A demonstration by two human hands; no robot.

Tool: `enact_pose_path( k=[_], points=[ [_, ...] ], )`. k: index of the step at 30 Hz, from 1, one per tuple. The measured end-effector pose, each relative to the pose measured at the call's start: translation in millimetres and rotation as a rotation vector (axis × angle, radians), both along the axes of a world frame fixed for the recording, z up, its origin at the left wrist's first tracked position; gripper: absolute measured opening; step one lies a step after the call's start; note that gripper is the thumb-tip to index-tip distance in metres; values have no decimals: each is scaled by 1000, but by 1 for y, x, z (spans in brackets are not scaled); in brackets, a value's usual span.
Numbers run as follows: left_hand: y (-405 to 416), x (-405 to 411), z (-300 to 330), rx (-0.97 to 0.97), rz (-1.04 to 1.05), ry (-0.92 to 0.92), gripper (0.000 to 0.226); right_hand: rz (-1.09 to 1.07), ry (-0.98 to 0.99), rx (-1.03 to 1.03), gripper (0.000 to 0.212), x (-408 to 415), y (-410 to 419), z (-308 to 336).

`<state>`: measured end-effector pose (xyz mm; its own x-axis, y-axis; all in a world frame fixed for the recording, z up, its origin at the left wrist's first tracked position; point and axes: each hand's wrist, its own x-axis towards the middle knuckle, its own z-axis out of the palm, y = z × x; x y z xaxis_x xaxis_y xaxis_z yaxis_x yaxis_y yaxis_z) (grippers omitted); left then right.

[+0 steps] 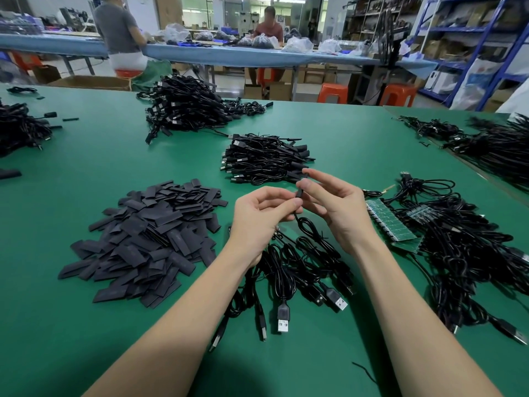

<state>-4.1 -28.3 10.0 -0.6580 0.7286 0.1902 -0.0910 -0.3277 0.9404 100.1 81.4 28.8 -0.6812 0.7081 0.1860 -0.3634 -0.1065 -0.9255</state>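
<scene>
Above the green table, my left hand (262,213) pinches a thin black USB cable (307,233) just below a small black sleeve piece (301,188). My right hand (333,207) pinches that sleeve piece between thumb and fingertip, directly above my left fingers. The cable hangs down from my hands into a loose bundle of USB cables (289,279) lying near the table's front, their plugs pointing toward me.
A heap of flat black sleeve pieces (148,242) lies at the left. Piles of cables sit at centre (263,160), further back (186,107) and right (463,253). Green circuit boards (392,222) lie right of my hands. Two people work at a far blue table (200,53).
</scene>
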Motion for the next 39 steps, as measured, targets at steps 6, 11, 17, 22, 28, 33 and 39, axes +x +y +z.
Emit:
enact_pose_path(
  k=[6, 11, 17, 22, 28, 33, 39],
  points=[
    [0, 1, 0, -21, 12, -7, 14, -50, -34, 47, 16, 0, 0, -2],
    [1, 1, 0, -33, 17, -8, 14, -91, -89, 136, 17, -2, 0, -1],
    [3, -4, 0, 2, 43, -113, 11, 48, -518, 342, 30, 11, 14, 15],
    [6, -7, -1, 24, 66, -164, 13, 289, -865, 513, 20, 24, 21, 23],
    [9, -5, -1, -26, 143, -128, 11, -63, -672, 338, 23, 14, 25, 27],
    [12, -5, -3, -77, 165, -83, 14, -227, -436, 126, 27, -8, 23, 30],
    [14, -6, -6, -164, 189, -27, 30, -316, -264, -245, 21, -69, 26, 34]
  ],
)
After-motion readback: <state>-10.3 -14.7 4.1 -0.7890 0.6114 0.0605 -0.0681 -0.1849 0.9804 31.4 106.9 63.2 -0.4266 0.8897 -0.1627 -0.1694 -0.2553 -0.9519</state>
